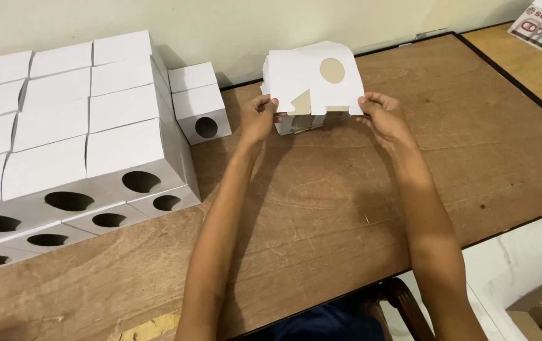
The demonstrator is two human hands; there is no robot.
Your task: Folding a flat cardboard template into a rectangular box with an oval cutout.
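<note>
Both hands pinch a flat white box blank above the far middle of the tabletop.

The left hand [259,117] grips the lower left edge and the right hand [381,115] the lower right edge of the box blank [312,79] — white card, unfolded, with a round cut-out and notched flaps showing brown behind. Under it lies a stack of flat blanks [302,122] on the wooden tabletop [321,202]. To the left stand piled folded white boxes [75,158] — each with a round hole.
</note>
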